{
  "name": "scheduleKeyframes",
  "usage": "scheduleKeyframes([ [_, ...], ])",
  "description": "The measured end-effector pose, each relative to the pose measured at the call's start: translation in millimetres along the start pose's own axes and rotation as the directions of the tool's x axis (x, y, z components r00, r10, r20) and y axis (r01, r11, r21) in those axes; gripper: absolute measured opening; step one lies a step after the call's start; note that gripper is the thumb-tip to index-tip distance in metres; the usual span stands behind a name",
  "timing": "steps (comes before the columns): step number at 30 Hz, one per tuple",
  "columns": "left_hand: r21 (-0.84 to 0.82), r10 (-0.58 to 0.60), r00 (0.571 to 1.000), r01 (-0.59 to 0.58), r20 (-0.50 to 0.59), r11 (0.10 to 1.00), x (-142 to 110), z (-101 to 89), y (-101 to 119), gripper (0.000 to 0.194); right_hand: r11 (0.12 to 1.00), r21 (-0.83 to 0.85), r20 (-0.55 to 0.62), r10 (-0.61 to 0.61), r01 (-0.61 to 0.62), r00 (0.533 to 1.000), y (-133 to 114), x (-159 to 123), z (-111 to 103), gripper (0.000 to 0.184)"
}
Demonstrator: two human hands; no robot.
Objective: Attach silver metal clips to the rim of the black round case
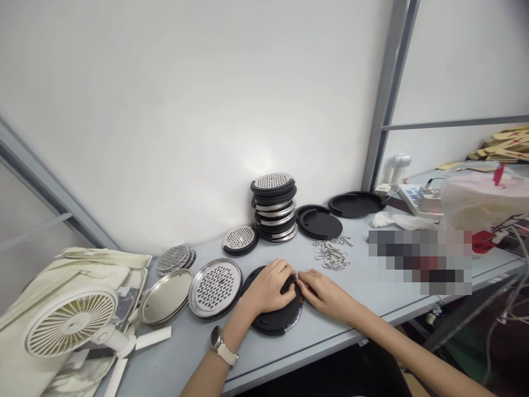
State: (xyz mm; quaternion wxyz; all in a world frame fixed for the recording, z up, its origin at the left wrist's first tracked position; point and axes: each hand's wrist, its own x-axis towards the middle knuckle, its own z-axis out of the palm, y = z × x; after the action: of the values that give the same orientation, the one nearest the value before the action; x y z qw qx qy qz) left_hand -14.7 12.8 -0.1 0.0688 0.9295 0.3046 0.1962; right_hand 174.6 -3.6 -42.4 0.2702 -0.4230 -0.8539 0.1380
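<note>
A black round holder (264,321) lies on the table in front of me, with a strip of shiny, coloured rim showing at its lower right. My left hand (273,289) rests over it, fingers curled toward its upper right edge and thumb pressed there. At that same edge my right hand (322,292) pinches with thumb and forefinger; what is between those fingers is too small to tell. Just beyond my right hand lies a heap of metal wire clips (333,255). Left of the holder is a metal disc with slotted holes (217,288), on a dark base.
Behind my hands stands a tall stack of black-and-silver discs (275,207), with a perforated disc (239,239) beside it. Black round holders (320,223) lie to its right. Plain metal discs (165,298), a grater-like pile (173,259) and a white fan (74,322) are leftward.
</note>
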Motion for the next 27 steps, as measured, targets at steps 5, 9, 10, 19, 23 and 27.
scheduleKeyframes([
  [5, -0.001, -0.002, 1.000, 0.002, 0.004, 1.000, -0.4, 0.1, 0.1, 0.017, 1.000, -0.003, 0.008, -0.013, 0.013, 1.000, -2.7, -0.4, -2.0, 0.024],
  [9, -0.004, -0.003, 1.000, 0.003, 0.000, 1.000, -0.4, -0.3, 0.5, 0.017, 1.000, -0.001, 0.007, -0.027, 0.027, 1.000, -5.6, -0.3, -4.2, 0.024],
  [10, -0.004, -0.002, 1.000, 0.002, 0.001, 1.000, -0.4, -0.4, 0.5, 0.017, 1.000, -0.003, 0.006, -0.028, 0.028, 1.000, -5.8, -0.3, -4.4, 0.023],
  [19, -0.004, 0.002, 1.000, -0.002, 0.004, 1.000, 0.0, -1.0, 1.4, 0.017, 1.000, -0.004, -0.008, -0.017, 0.017, 1.000, -5.9, 0.5, -5.0, 0.024],
  [23, -0.009, -0.001, 1.000, 0.001, 0.004, 1.000, -0.1, -1.4, 2.2, 0.017, 1.000, -0.003, -0.006, -0.005, 0.005, 1.000, -8.2, 1.1, -7.1, 0.024],
  [27, -0.020, 0.000, 1.000, 0.000, -0.002, 1.000, -0.4, -0.4, 1.6, 0.019, 1.000, 0.004, -0.007, -0.012, 0.012, 1.000, -9.1, 1.3, -8.0, 0.023],
])
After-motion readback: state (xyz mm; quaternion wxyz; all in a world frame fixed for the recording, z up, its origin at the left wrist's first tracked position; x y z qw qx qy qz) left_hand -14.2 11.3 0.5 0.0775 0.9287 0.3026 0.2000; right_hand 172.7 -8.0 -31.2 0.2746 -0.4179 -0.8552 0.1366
